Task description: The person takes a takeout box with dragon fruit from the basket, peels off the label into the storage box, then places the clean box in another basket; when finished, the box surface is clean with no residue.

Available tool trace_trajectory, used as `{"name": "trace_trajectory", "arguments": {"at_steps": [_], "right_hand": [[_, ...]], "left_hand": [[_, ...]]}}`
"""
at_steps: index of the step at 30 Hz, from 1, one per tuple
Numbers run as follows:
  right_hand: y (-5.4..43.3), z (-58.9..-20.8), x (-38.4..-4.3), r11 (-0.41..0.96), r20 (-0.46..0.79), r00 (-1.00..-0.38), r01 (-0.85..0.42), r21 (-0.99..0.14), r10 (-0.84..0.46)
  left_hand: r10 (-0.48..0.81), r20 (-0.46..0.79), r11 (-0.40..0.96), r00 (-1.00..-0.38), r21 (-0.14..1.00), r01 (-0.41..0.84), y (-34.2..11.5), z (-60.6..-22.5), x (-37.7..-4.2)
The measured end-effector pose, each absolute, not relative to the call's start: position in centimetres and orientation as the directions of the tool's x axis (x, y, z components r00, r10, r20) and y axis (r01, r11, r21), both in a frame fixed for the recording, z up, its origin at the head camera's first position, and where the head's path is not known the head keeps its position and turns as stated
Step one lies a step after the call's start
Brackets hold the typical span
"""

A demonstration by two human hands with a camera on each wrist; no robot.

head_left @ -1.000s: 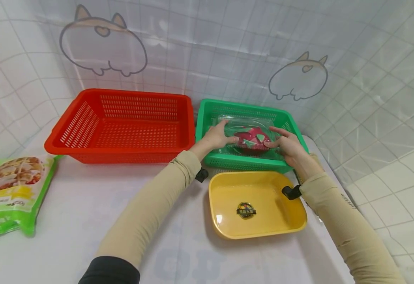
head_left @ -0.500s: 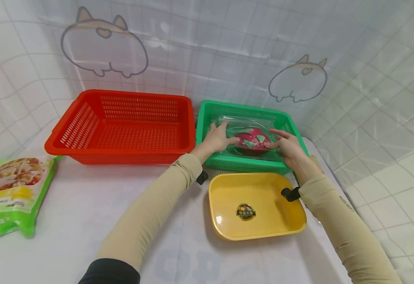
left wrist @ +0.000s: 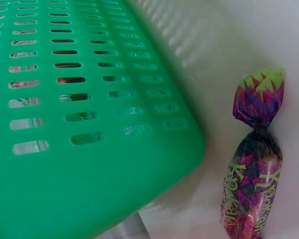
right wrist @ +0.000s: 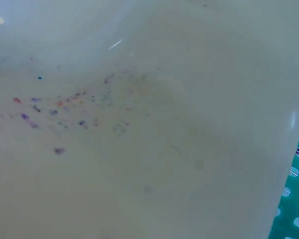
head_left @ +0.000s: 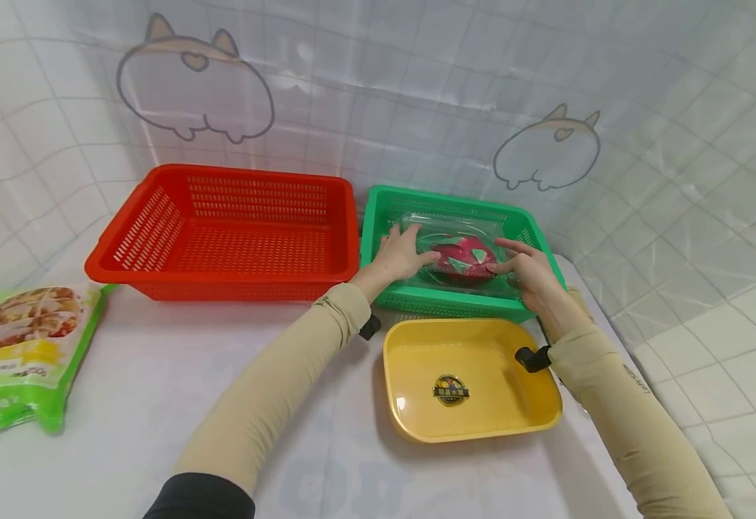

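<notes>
A clear plastic box point(head_left: 426, 249) lies in the green basket point(head_left: 387, 198), with a pink-and-green dragon fruit point(head_left: 462, 254) showing through it. My left hand point(head_left: 396, 256) grips the box's left side, fingers over its far left part and thumb toward the fruit. At the right end my right hand point(head_left: 527, 270) holds the box between thumb and forefinger; its other fingers are mostly hidden. Neither hand shows in its own wrist view. In the left wrist view, the basket's slotted wall point(left wrist: 104, 164) stands beside a wrapped candy point(left wrist: 254, 169) on the white surface.
A red basket point(head_left: 254, 277) stands left of the green one. In front sits a yellow basin point(head_left: 410, 418) with a round label, below the right wrist. A green food bag point(head_left: 27, 353) lies far left. The right wrist view shows a glossy pale surface point(right wrist: 189, 164) with coloured specks.
The hands stay at the two ends of the box with barely any movement. The whole head view has shifted slightly.
</notes>
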State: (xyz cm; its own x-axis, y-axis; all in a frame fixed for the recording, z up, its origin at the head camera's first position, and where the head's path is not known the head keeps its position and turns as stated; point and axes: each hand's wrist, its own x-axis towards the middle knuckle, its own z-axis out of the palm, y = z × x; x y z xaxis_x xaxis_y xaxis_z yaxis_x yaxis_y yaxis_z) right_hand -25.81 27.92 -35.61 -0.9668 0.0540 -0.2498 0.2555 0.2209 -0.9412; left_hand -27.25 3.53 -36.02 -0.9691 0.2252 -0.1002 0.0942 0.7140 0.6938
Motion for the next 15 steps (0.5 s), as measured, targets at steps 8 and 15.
{"name": "trace_trajectory", "arguments": {"at_steps": [8, 15], "right_hand": [[28.08, -35.73, -25.66, 0.23, -0.229, -0.971, 0.239, -0.943, 0.071], [28.01, -35.09, -25.47, 0.297, -0.176, -0.981, 0.192, -0.935, 0.081]], "left_hand": [[0.231, -0.052, 0.732, -0.972, 0.667, 0.138, 3.72, -36.19, -27.2], [0.227, 0.161, 0.751, -0.96, 0.599, 0.278, 3.25, -35.49, -26.72]]}}
